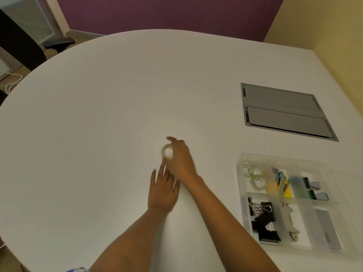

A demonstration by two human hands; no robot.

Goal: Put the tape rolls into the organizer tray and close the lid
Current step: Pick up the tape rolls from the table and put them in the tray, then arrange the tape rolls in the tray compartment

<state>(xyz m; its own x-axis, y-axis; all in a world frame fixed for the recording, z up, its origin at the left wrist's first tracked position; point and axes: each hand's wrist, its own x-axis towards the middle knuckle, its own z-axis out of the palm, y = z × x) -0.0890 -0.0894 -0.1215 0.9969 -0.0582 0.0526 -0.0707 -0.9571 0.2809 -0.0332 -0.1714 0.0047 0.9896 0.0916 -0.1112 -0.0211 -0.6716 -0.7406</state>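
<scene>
A clear tape roll (pixel 167 152) stands on edge at the middle of the white table (pixel 98 114), with my right hand (pixel 181 158) shut on it between thumb and fingers. My left hand (pixel 163 190) lies flat and open on the table just below, partly under my right wrist. The clear organizer tray (pixel 240 174) sits at the right, its lid off or open. Two more clear tape rolls (pixel 247 169) (pixel 258 181) lie in its top-left compartment.
The tray also holds black binder clips (pixel 262 216), sticky notes, a stapler remover and a staples box. A grey cable hatch (pixel 284 110) is set into the table behind the tray. A black chair (pixel 59 43) stands at the far left.
</scene>
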